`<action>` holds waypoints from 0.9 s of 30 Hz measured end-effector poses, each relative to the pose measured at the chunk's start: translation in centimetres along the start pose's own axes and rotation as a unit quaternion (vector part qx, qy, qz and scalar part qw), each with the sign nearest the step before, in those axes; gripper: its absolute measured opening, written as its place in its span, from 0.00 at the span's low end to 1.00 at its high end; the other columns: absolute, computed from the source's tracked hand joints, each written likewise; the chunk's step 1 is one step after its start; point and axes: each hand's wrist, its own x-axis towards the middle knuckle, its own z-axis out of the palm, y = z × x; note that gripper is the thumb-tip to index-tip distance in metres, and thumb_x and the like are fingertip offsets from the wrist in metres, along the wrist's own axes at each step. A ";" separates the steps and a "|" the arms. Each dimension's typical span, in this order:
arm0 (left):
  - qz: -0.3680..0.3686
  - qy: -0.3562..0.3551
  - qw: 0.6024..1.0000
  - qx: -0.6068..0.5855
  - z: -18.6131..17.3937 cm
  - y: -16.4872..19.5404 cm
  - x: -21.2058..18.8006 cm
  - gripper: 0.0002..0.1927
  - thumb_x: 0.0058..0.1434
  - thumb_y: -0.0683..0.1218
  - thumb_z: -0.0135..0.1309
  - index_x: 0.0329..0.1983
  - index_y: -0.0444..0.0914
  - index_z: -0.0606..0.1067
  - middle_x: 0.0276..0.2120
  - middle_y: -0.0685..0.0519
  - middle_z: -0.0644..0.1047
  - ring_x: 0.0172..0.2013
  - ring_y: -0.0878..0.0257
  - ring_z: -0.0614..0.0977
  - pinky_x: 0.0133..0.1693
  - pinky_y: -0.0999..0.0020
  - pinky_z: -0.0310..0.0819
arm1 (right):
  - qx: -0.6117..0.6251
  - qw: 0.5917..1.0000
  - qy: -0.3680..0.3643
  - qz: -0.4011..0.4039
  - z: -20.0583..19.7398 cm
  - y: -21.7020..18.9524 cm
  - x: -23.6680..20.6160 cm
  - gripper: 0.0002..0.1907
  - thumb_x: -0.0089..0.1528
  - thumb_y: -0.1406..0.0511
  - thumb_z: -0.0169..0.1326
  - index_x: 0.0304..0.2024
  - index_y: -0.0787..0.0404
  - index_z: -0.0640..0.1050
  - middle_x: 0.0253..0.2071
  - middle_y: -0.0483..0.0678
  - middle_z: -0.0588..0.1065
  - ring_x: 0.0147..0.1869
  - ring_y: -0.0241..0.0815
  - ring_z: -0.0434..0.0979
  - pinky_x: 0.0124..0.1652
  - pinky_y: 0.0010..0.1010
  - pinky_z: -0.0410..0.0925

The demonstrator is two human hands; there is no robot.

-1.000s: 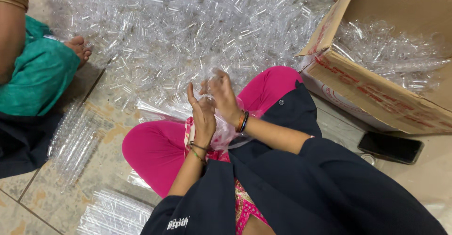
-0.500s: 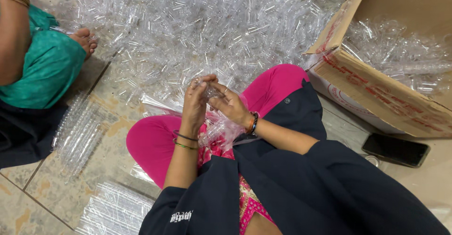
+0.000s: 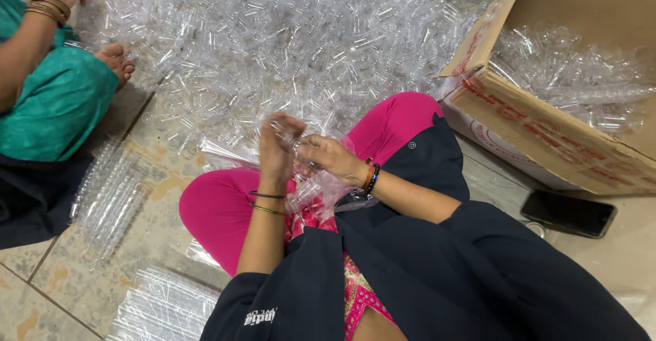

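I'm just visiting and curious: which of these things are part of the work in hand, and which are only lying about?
In use: left hand and right hand, both on a clear plastic bag; pile of clear tubes; cardboard box of tubes; packed bundles.
Lying about: black phone; floor tiles.

Your left hand (image 3: 277, 146) and right hand (image 3: 331, 158) meet over your lap, touching a plastic bag (image 3: 320, 192). Ahead lies a heap of plastic tubes (image 3: 273, 40); to your right, a cardboard box (image 3: 547, 122) with a phone (image 3: 568, 213) beside it. A co-worker's leg (image 3: 58, 105) is at your left.
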 end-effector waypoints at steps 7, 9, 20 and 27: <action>0.012 -0.020 0.992 0.122 0.7 2.1 -0.7 0.50 0.66 0.76 0.35 0.77 0.38 0.50 0.30 0.49 0.78 0.29 0.66 0.79 0.31 0.74 0.73 | 0.101 0.956 0.168 -0.217 -2.4 -4.2 3.0 0.19 0.67 0.58 0.57 0.54 0.57 0.68 0.44 0.45 0.76 0.45 0.37 0.78 0.48 0.32 0.73; -0.002 -0.038 0.977 0.211 2.9 1.5 -1.6 0.55 0.62 0.78 0.36 0.79 0.41 0.38 0.30 0.46 0.78 0.27 0.66 0.80 0.28 0.74 0.72 | 0.114 0.945 0.189 -0.243 -2.3 -5.3 4.2 0.20 0.66 0.57 0.57 0.55 0.55 0.66 0.44 0.47 0.76 0.44 0.38 0.79 0.46 0.33 0.73; 0.142 0.114 0.918 0.351 3.8 -3.1 -2.9 0.41 0.82 0.68 0.23 0.82 0.35 0.43 0.79 0.34 0.52 0.76 0.42 0.59 0.73 0.53 0.52 | -0.227 0.914 0.170 -0.290 2.5 0.7 2.9 0.32 0.73 0.59 0.51 0.73 0.64 0.55 0.64 0.52 0.65 0.64 0.36 0.68 0.63 0.31 0.64; -0.005 0.003 0.987 0.163 1.8 1.3 -0.8 0.25 0.78 0.55 0.41 0.66 0.31 0.68 0.59 0.38 0.76 0.55 0.53 0.78 0.53 0.61 0.76 | -0.122 0.967 0.070 -0.211 1.2 2.2 2.3 0.30 0.75 0.56 0.50 0.74 0.65 0.63 0.55 0.49 0.69 0.55 0.35 0.70 0.53 0.29 0.68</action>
